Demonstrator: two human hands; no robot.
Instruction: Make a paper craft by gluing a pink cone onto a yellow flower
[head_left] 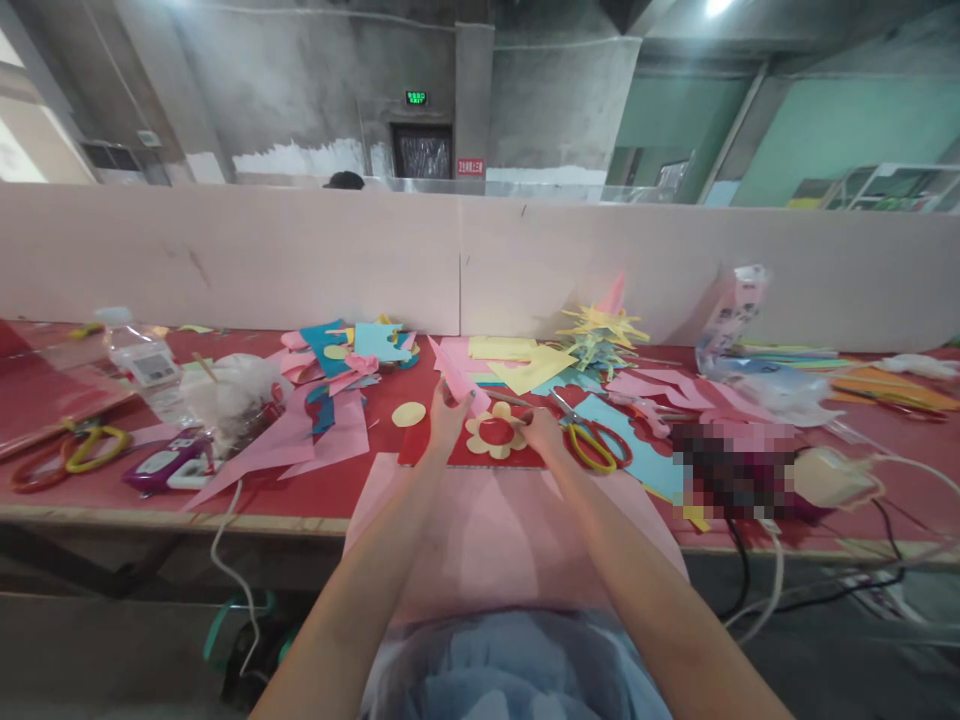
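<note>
My left hand [448, 418] is closed on a folded piece of pink paper [459, 378] whose pointed end rises up and to the left. Between my hands lies a pale yellow paper flower [495, 450] with a red round centre, on a red sheet [420, 448]. My right hand [541, 432] has its fingers pinched together at the flower's right edge. A thin dark stick-like thing [511, 398] runs from those fingers toward the pink paper; its kind is unclear. Scissors [600, 446] with red and yellow handles lie just right of that hand.
A pale yellow disc [409, 414] lies left of my hands. Paper scraps [330, 420], a purple device [169, 462], a plastic bottle [146, 360] and more scissors [79, 447] are further left. Stacked star-shaped cutouts [606, 335] stand behind right. A low partition [300, 260] borders the table.
</note>
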